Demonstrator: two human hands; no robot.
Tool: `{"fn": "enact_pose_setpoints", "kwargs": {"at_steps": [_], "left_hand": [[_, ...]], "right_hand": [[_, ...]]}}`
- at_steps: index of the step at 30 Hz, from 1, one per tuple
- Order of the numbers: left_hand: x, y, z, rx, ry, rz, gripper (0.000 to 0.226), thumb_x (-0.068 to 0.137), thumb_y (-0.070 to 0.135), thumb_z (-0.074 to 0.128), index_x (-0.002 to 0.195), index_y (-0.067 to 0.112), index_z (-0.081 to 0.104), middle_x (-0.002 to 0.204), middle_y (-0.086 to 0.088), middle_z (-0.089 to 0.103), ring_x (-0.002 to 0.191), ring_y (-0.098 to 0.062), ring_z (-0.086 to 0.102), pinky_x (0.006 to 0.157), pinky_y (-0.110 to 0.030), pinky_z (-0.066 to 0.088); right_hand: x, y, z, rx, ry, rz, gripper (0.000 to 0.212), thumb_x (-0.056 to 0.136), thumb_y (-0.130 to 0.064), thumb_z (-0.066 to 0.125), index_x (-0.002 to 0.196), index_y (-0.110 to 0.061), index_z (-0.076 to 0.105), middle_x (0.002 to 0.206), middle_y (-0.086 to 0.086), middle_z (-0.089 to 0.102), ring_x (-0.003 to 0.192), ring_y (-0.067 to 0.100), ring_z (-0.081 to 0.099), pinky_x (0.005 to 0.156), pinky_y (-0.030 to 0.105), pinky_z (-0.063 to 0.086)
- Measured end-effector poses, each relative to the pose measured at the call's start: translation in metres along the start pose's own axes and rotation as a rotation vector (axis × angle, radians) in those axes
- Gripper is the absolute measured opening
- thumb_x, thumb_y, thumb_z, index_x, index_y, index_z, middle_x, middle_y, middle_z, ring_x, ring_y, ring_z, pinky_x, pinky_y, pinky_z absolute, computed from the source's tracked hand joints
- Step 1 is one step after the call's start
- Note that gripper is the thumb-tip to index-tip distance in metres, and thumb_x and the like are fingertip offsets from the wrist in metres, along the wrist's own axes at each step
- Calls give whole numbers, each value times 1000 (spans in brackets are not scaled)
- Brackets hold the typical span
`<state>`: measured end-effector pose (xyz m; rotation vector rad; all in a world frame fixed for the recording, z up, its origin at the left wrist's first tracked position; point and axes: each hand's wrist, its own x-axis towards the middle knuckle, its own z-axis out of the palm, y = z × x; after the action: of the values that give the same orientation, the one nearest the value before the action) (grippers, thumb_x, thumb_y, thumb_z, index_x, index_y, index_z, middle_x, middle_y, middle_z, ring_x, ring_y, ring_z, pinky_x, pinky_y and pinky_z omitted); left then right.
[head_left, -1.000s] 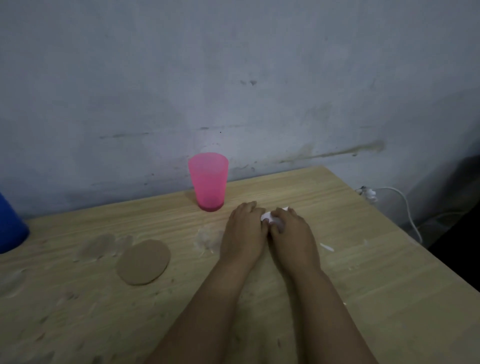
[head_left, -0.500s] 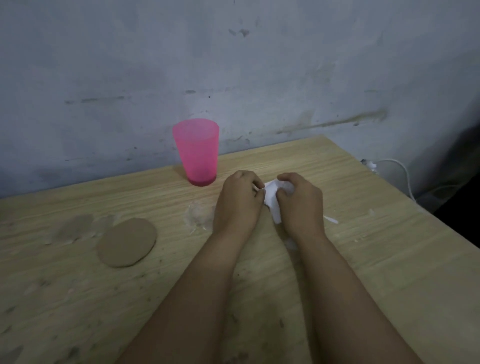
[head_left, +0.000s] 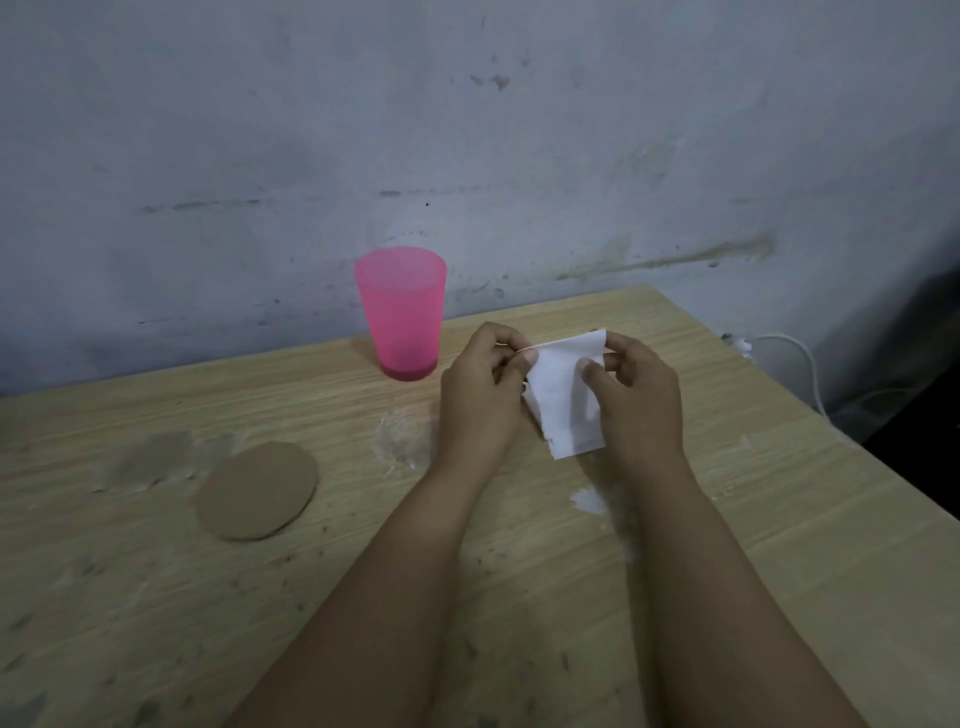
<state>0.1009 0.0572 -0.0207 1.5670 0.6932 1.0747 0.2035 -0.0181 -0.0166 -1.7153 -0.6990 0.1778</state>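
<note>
A small white paper sachet (head_left: 563, 400) hangs lifted above the wooden table (head_left: 779, 545), held between both hands. My left hand (head_left: 480, 397) pinches its upper left corner with thumb and fingers. On the other side, my right hand (head_left: 636, 397) pinches the upper right edge, thumb lying on the front of the sachet. A translucent pink plastic cup (head_left: 401, 312) stands upright just left of my left hand, near the wall.
A flat round brown disc (head_left: 257, 489) lies on the table at the left, with brownish smears beyond it. White scraps (head_left: 589, 501) and pale residue (head_left: 405, 439) dot the tabletop. A white cable (head_left: 789, 358) hangs past the table's right edge.
Both hands lifted the white sachet off the table and spread it open between them; a second ago it was bunched small under my fingers. The camera has tilted down.
</note>
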Motion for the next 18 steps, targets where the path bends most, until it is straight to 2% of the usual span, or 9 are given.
{"fn": "enact_pose_setpoints", "kwargs": {"at_steps": [4,6,9,12,14,15,16,18], "left_hand": [[-1,4,-2,-45,36,-8,17,91,8,59,81,22,57,79,-7,68,72,-23,64,69,-38,54],[-3,6,-3,-44,54,-2,12,92,12,58,87,23,59,80,-4,68,72,-21,65,65,-36,55],[-8,6,-7,-31,84,-3,14,90,10,60,97,22,60,87,-2,68,79,-14,65,66,-22,54],[-12,7,-16,75,72,13,18,88,8,60,100,21,62,88,6,67,78,1,60,68,-8,45],[-18,10,-30,140,64,40,16,87,7,60,95,21,64,85,10,66,75,5,58,67,-5,42],[-21,11,-38,165,62,54,16,86,7,61,91,21,66,82,12,67,74,5,59,67,-5,42],[-24,12,-46,192,65,70,15,85,8,62,88,22,67,79,13,67,73,5,59,67,-6,43],[-25,14,-65,250,85,100,15,83,9,65,83,24,68,75,14,67,70,3,59,65,-8,44]], "right_hand": [[1,-2,-2,76,-21,-7,8,85,-14,61,88,-17,69,82,-3,69,74,10,61,60,17,44],[1,-2,-2,134,-7,-6,6,84,-13,63,83,-16,68,76,-5,68,63,-2,59,54,11,44],[2,-5,-2,225,32,21,9,83,-12,64,76,-17,65,68,-7,64,52,-7,53,48,8,41],[1,-8,1,266,45,101,12,84,-12,64,75,-18,61,66,-4,62,58,6,55,55,22,44],[-1,-12,2,307,44,160,6,84,-11,62,80,-15,61,71,-1,63,67,15,58,63,31,47],[-2,-14,1,321,47,189,1,85,-12,61,84,-12,61,75,0,64,72,19,60,65,33,48],[-4,-15,1,328,57,211,4,84,-13,61,88,-10,61,78,1,65,76,22,62,65,34,49],[-9,-20,3,388,75,256,4,84,-13,61,87,-14,63,83,1,67,81,23,65,65,33,53]]}}
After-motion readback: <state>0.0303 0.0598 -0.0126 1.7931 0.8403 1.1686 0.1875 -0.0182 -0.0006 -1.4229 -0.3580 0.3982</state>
